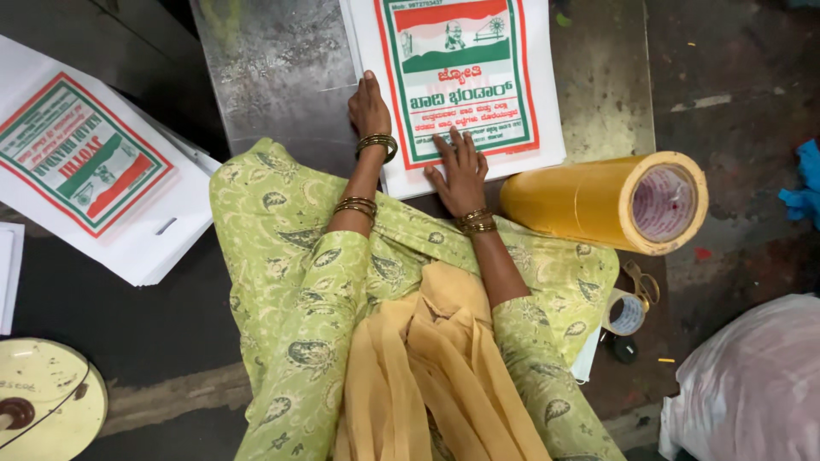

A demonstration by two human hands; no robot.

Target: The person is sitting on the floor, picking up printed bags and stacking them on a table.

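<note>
Currently we flatten the printed bag (pixel 465 81): right hand (pixel 459 166) open, palm down; left hand (pixel 368 107) steadies its edge, grip unclear. Next needs even pressure.

The person wears a light green dress (pixel 299 282) with dark green leaf shapes and short sleeves. A yellow-orange scarf (pixel 427 367) hangs down the front. Gold bangles (pixel 377 143) ring both wrists.

left hand (pixel 369 107) and right hand (pixel 459 171) flat on printed bags (pixel 465 77), yellow roll (pixel 598 203) beside
</note>
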